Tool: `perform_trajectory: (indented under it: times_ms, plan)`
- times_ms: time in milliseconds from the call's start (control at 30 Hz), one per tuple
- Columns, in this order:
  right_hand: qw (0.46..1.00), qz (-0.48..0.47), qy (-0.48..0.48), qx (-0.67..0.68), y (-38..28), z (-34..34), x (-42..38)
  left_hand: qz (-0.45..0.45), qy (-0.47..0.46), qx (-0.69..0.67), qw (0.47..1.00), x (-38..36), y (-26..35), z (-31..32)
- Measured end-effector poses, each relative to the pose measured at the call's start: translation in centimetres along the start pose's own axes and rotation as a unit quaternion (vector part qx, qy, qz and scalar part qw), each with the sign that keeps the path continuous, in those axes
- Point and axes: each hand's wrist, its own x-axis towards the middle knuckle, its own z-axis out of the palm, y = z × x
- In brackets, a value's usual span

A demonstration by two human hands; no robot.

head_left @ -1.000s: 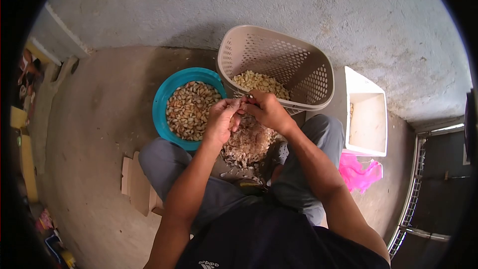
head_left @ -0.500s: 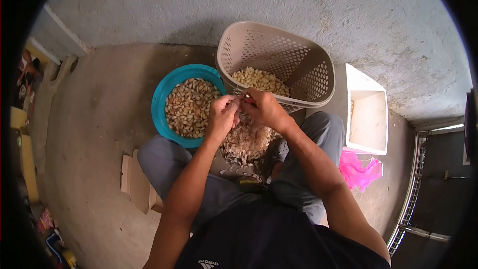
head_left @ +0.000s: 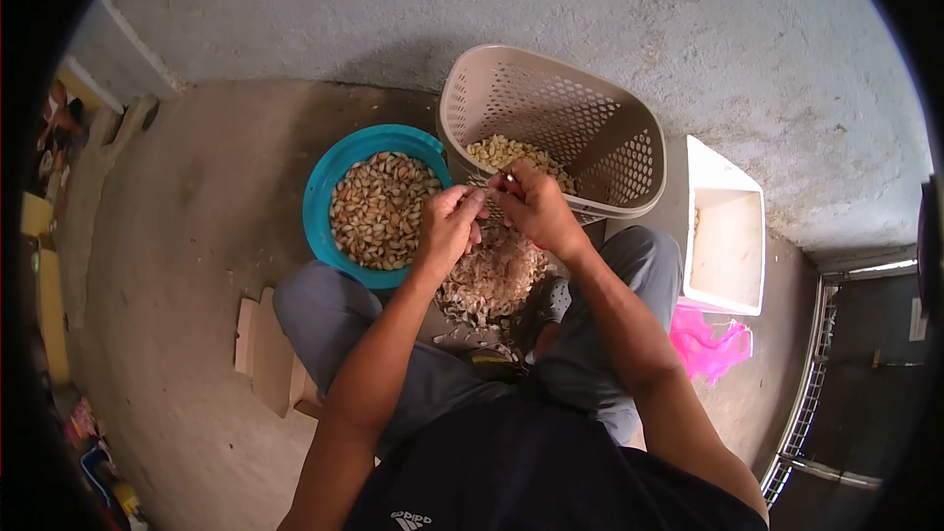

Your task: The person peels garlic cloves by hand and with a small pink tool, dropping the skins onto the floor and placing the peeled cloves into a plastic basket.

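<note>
My left hand (head_left: 452, 228) is closed in a pinch, thumb against fingers, on what looks like a garlic clove, mostly hidden by the fingertips. Close beside it, my right hand (head_left: 541, 211) is curled round a small red-handled tool (head_left: 512, 184); its working end cannot be made out. Both hands hang over a heap of papery garlic skins (head_left: 497, 275) between my legs. To the left stands a teal basin (head_left: 317, 221) of unpeeled garlic cloves (head_left: 379, 211). Beyond my right hand, peeled cloves (head_left: 506, 151) lie inside a tilted beige perforated basket (head_left: 615, 113).
A white foam box (head_left: 728, 246) stands right of my knee, with pink netting (head_left: 710, 344) below it. Flattened cardboard (head_left: 270, 364) lies by my left knee. A grey wall (head_left: 393, 10) rises behind the basket. Assorted items line the far left edge.
My hands have drawn slightly apart at the fingertips, the right one shifting a little right and up. The whole view has shifted slightly; the containers look unchanged.
</note>
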Motion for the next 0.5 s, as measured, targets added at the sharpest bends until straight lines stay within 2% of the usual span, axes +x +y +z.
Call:
perform_trajectory:
  times_ms: [133,233,300,367,433,500]
  plan:
    - [0.987,-0.089,-0.001,-0.136,-0.3,0.1,-0.4,-0.007,-0.008,0.005,1.000,0.1,-0.7,-0.3]
    - [0.984,-0.099,-0.013,-0.145,-1.0,0.1,-0.5,0.007,-0.013,-0.035,0.999,0.2,-1.5,-0.6]
    - [0.999,-0.028,-0.013,-0.017,-0.3,0.6,-0.5,0.000,-0.004,-0.054,0.999,0.1,-1.8,-0.5]
    - [0.987,0.061,-0.014,0.148,0.4,0.9,-0.2,-0.005,-0.005,-0.065,0.998,0.0,-1.6,-0.4]
    - [0.925,0.162,-0.012,0.344,0.9,1.1,0.1,0.000,0.012,-0.081,0.997,-0.2,-1.2,0.1]
    - [0.881,0.208,-0.020,0.424,1.5,1.4,0.1,0.004,0.028,-0.092,0.995,-0.2,-1.1,0.3]
